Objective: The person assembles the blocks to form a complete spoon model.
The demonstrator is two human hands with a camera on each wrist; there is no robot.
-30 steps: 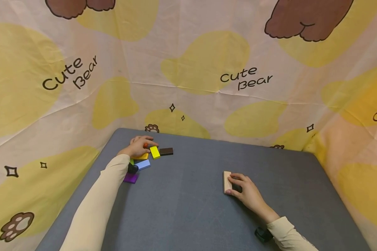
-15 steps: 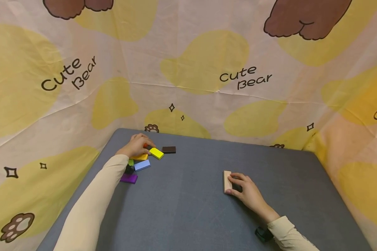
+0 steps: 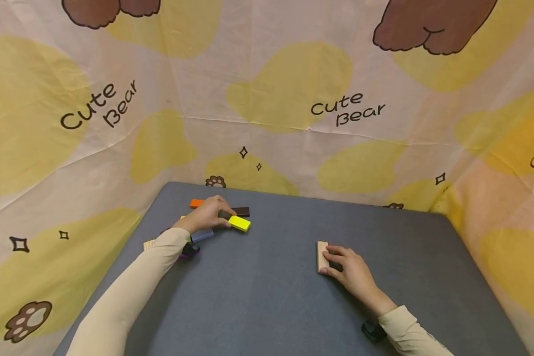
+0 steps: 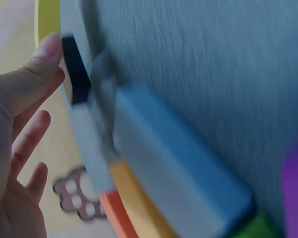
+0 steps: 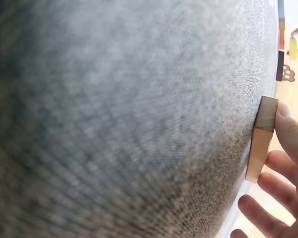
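Observation:
Between thumb and fingertips, my left hand (image 3: 208, 214) pinches a bright yellow block (image 3: 240, 223), raised over the back left of the table; in the left wrist view only part of this yellow block (image 4: 48, 20) shows beyond the thumb. A dark brown block (image 3: 242, 211) lies just behind it. My right hand (image 3: 355, 277) holds a plain wooden block (image 3: 322, 257) by its ends, right of the table's middle. In the right wrist view the thumb presses one end of that wooden block (image 5: 261, 136), which stands close at the table surface.
Around the left forearm lie an orange block (image 3: 197, 203), a blue block (image 3: 202, 235) and a pale block (image 3: 149, 244), partly covered. The left wrist view also shows an amber block (image 4: 139, 203), a green block (image 4: 258, 228) and a purple block (image 4: 297, 191). Printed cloth walls border the grey table (image 3: 267, 296).
The left hand has lifted the yellow block and carried it right, away from the other blocks, uncovering the orange block. The dark block had shifted slightly right. The right hand stays still.

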